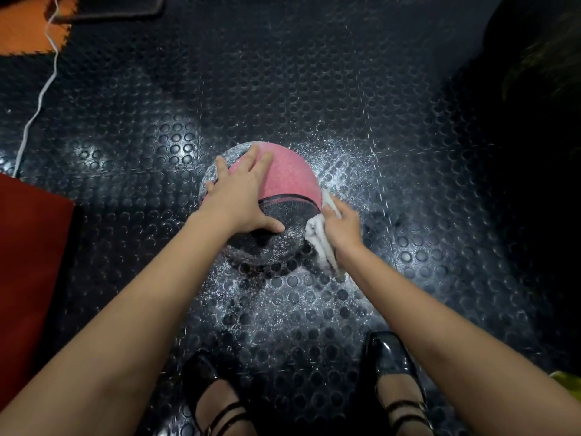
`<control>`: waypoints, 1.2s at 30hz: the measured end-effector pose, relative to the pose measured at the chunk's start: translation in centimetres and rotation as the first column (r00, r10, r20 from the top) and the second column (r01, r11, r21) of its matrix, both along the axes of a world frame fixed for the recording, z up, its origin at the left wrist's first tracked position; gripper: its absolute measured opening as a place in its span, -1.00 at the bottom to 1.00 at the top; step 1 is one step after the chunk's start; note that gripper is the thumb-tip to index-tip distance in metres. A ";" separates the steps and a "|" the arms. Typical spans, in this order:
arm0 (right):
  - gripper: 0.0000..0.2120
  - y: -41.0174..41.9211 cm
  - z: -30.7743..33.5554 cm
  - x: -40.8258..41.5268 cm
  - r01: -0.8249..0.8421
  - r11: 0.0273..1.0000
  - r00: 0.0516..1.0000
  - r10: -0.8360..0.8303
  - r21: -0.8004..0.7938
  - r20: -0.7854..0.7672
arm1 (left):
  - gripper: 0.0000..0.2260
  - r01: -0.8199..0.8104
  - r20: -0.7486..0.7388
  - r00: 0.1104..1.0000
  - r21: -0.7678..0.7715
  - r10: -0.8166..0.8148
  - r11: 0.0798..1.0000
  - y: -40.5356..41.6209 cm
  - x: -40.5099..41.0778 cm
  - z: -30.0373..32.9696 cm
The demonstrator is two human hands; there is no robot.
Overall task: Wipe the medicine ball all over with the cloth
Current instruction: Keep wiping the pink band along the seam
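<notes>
Resting on the studded black rubber floor [314, 89], dusted with white powder, the pink-and-black medicine ball [283, 180] sits ahead of two black strapped shoes [393, 372]. The left hand [242, 196] lies spread flat on top; the right hand [341, 225] clutches a white cloth [317, 240] against its right side. A white cable [41, 92] trails at far left.

ball [287, 176]: pink and black panels, a thin dark seam between them, pebbly texture, dusted with white specks
cloth [320, 239]: white, kinda ribbed
floor [314, 89]: black rubber with a raised round-stud pattern, white powder scattered around the ball
shoes [388, 357]: shiny black, thin straps
mat [28, 262]: plain dark red
cord [41, 96]: white
</notes>
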State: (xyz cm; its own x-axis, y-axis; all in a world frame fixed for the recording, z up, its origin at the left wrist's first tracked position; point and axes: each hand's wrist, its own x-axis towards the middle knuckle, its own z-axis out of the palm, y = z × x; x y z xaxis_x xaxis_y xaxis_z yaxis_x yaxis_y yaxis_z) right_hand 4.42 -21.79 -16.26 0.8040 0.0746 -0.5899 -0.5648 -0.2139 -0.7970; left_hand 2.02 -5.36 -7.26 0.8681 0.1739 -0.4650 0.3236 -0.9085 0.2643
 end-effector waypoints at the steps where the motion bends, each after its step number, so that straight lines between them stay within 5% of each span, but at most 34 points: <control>1: -0.64 0.0 0.0 0.0 0.001 1.000 1.000 -0.001 -0.010 0.012 | 0.13 -0.011 0.012 1.000 -0.020 0.011 1.000 -0.1 0.1 -0.1; 5: -0.65 0.2 0.3 -0.8 -0.015 0.996 0.997 0.022 -0.091 0.080 | -0.10 -0.094 0.121 0.988 -0.018 0.096 0.995 -0.7 0.5 -1.5; 10: -0.84 0.7 0.8 -1.1 -0.010 0.990 0.996 0.022 -0.139 0.082 | -0.11 -0.045 0.155 0.987 0.055 0.036 0.997 0.4 -0.3 -2.6; 16: -0.70 1.8 1.2 -2.4 -0.051 0.934 0.793 0.253 -0.354 0.554 | -0.10 -0.014 0.181 0.983 0.037 0.007 0.999 0.6 -1.7 -2.7; 21: -0.69 0.6 0.4 0.9 -0.051 0.966 0.955 0.121 -0.254 0.270 | -0.07 0.040 0.178 0.983 0.052 -0.049 0.998 -0.2 -2.1 -2.9; 27: -0.67 1.3 2.5 0.8 -0.163 0.873 0.754 0.410 -0.459 0.513 | -0.07 0.064 0.157 0.985 0.069 -0.074 0.996 0.1 -1.8 -2.8; 31: -0.69 0.8 2.0 3.7 -0.228 0.939 0.909 0.300 -0.257 0.290 | -0.07 0.115 0.169 0.977 0.083 -0.127 0.990 0.1 -2.2 -3.0; 36: -0.67 0.4 2.3 2.7 -0.191 0.954 0.926 0.253 -0.232 0.280 | -0.03 0.025 0.308 0.951 0.015 -0.029 1.000 0.2 -2.5 -3.7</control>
